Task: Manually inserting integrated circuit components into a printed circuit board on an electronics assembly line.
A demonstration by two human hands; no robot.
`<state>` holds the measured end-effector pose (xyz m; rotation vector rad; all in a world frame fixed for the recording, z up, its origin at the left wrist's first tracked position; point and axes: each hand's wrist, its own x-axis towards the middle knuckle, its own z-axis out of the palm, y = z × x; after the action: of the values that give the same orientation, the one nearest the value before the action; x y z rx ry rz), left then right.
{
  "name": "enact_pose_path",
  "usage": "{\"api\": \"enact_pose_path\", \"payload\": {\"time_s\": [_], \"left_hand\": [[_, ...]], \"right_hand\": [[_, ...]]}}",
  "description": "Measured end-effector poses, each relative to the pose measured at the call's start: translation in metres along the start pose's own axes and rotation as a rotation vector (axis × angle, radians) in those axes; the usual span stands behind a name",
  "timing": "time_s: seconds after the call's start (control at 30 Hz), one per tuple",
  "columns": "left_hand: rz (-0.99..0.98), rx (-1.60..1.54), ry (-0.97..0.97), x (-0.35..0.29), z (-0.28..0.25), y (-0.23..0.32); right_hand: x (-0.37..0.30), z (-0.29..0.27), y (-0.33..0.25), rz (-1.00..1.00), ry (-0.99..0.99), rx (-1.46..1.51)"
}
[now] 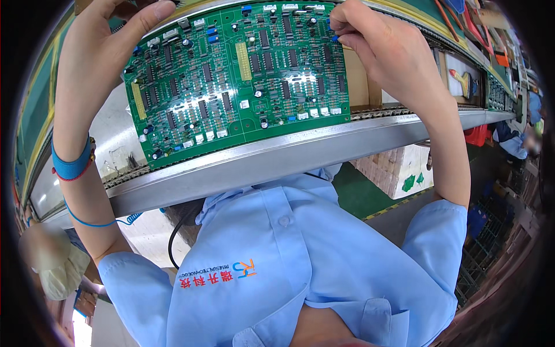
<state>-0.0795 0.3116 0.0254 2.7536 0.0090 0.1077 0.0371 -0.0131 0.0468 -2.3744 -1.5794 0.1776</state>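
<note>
A green circuit board (234, 115), full of small parts, lies across the metal rails of a conveyor in front of me. At the board's far right edge my right hand (384, 49) is closed, thumb and forefinger pinched on a small blue component (335, 39). Up at the far left, my left hand (115, 34) reaches past the board's corner. Its thumb points right, beside something dark, and the other fingers are partly cut off by the picture's edge. Whether it holds anything is unclear. A blue wrist strap (71, 161) circles my left wrist.
The silver conveyor rail (243, 165) runs between the board and my body. A brush with a yellowish handle (459, 78) lies in a tray right of my right hand. A blue coiled cord (134, 218) hangs below the rail. Other people are at the far left and right.
</note>
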Motion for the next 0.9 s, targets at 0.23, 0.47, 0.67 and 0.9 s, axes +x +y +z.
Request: {"api": "enact_pose_path", "payload": {"time_s": [0.23,0.47,0.67,0.9], "left_hand": [[0.013,-0.257,0.115,-0.014,0.005,0.021],[0.096,-0.044,-0.012,0.000,-0.009,0.108],[0.142,0.038,-0.128,0.002,0.000,0.122],[0.112,0.132,-0.388,0.008,0.002,0.141]], "right_hand": [[0.004,-0.003,-0.008,-0.080,-0.048,-0.081],[-0.005,-0.023,-0.013,0.192,0.154,0.144],[0.002,-0.009,0.015,0.446,0.109,0.728],[-0.031,0.031,0.090,0.265,0.055,0.567]]}}
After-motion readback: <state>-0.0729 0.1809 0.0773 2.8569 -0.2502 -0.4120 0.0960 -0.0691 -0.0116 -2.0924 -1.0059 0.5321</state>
